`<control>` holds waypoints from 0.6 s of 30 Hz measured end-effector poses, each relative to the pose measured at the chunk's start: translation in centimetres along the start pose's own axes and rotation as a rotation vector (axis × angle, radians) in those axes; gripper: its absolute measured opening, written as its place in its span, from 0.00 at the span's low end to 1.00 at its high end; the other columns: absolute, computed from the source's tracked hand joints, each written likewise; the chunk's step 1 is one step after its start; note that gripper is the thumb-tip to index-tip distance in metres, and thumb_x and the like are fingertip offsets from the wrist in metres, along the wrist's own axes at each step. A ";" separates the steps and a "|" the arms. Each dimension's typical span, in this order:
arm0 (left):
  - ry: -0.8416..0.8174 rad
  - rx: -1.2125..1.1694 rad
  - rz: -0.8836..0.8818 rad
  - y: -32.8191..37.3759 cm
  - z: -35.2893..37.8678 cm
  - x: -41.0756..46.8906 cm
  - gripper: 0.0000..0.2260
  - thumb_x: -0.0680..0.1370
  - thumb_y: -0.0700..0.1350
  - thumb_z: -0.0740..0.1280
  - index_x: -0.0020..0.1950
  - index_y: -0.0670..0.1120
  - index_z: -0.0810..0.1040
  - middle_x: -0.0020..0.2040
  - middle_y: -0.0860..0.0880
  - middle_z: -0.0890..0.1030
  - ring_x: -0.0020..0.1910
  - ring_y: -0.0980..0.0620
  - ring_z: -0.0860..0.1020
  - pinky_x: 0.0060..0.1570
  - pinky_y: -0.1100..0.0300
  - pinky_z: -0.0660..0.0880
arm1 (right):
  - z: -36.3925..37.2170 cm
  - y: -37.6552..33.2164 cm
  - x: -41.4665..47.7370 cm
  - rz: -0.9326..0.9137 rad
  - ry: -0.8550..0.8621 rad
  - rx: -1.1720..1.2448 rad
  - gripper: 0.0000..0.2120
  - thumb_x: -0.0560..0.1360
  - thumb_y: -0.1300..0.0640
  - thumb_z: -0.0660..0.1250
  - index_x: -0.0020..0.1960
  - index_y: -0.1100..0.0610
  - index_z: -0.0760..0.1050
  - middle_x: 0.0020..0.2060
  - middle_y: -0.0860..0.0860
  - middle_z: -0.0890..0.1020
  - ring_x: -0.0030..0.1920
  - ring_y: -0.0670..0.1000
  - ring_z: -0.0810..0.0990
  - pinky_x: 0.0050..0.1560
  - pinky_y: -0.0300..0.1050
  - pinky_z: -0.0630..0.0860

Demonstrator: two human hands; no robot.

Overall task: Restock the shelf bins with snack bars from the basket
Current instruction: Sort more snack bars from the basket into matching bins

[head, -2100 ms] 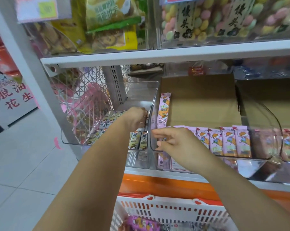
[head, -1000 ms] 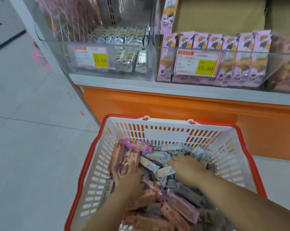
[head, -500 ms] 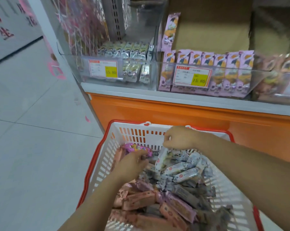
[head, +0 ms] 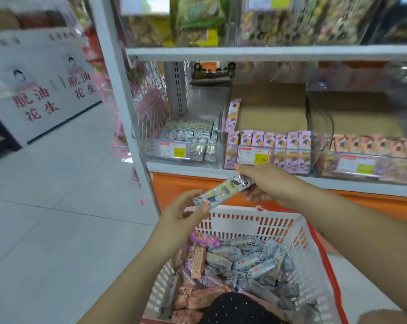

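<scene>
Silver-grey foil snack bar (head: 222, 190) newly lifted from the white plastic basket (head: 256, 224).
Left hand (head: 179, 213) pinches its lower end, right hand (head: 265, 181) grips the upper, just below the shelf (head: 188, 170) front edge; likely bound for the clear plastic bin (head: 151, 146).

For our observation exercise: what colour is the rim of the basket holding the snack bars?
The rim is red, around a white basket; head view shows it best.
</scene>
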State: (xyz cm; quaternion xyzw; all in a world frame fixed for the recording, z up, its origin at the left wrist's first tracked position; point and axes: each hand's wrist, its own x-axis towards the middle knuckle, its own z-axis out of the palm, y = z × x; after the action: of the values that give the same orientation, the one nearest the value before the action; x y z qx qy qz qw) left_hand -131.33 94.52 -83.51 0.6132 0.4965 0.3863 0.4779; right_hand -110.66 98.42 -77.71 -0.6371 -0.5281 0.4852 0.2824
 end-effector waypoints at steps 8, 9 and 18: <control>0.226 -0.483 -0.064 5.9 -1.0 2.3 0.15 0.78 0.40 0.66 0.64 0.48 0.72 0.45 0.46 0.78 0.42 0.50 0.81 0.46 0.57 0.78 | -0.9 -3.9 -2.6 -0.119 -0.158 0.035 0.17 0.76 0.41 0.60 0.57 0.51 0.72 0.38 0.53 0.86 0.37 0.50 0.82 0.44 0.43 0.79; 0.227 -0.512 -0.071 6.6 -1.2 2.9 0.17 0.77 0.40 0.67 0.66 0.48 0.71 0.47 0.46 0.78 0.44 0.50 0.80 0.47 0.57 0.77 | -1.1 -4.3 -2.7 -0.179 -0.156 -0.052 0.18 0.76 0.42 0.61 0.55 0.54 0.75 0.40 0.51 0.86 0.38 0.48 0.82 0.45 0.42 0.79; 0.169 -0.881 -0.174 8.5 0.3 7.6 0.25 0.76 0.44 0.68 0.72 0.44 0.67 0.52 0.47 0.82 0.54 0.49 0.81 0.51 0.54 0.78 | -0.8 -5.8 0.8 -0.161 0.028 0.132 0.16 0.73 0.42 0.68 0.45 0.55 0.82 0.31 0.50 0.75 0.33 0.47 0.71 0.39 0.41 0.68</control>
State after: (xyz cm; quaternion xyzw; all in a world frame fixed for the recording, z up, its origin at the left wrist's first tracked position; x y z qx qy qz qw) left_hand -127.37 101.45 -75.32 0.2738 0.3718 0.5678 0.6815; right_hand -112.25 100.92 -72.62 -0.5794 -0.5405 0.4858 0.3690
